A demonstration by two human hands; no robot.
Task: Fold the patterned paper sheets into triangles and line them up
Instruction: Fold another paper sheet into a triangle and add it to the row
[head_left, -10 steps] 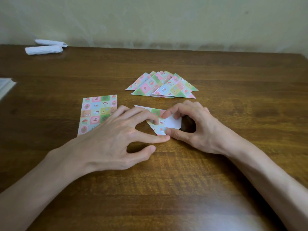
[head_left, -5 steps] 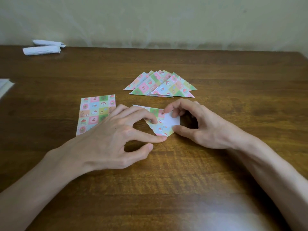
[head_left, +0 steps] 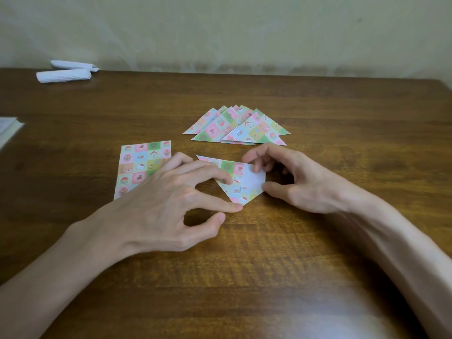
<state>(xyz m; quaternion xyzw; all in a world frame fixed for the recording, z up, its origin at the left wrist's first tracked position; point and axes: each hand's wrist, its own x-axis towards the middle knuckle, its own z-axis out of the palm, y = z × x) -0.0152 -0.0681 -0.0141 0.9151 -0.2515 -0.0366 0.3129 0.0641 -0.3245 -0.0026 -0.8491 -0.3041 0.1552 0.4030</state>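
We're mid-fold on one piece. Nearest us, the left hand (head_left: 156, 204) comes in from the near-left of the half-folded sheet (head_left: 241, 185), fingers (head_left: 226, 179) spread and bent. One tip presses the patterned face, another sits on the sheet's near point, and the thumb is off the paper. The right hand (head_left: 300, 182) works the sheet's right end. Its thumb is against the right corner and a curled fingertip is on the white flap, which looks like a light pinch; the other fingers hover. The sheet lies flat on the surface (head_left: 244, 277) between the two hands, with one long point running far-left and the white underside showing at the right, so it isn't a clean triangle yet. Just left of it lie flat unfolded sheets (head_left: 139, 165), partly under the left hand; we can't tell how many are stacked. Just beyond the sheet is the finished triangle pile (head_left: 234, 128), roughly six or seven, overlapped in a loose fan and not yet a tidy line. Far beyond and to the left, white paper rolls (head_left: 63, 75) lie by the wall. Our read is well past halfway. Left to do: finish this fold, fold the remaining flats, and straighten the row.
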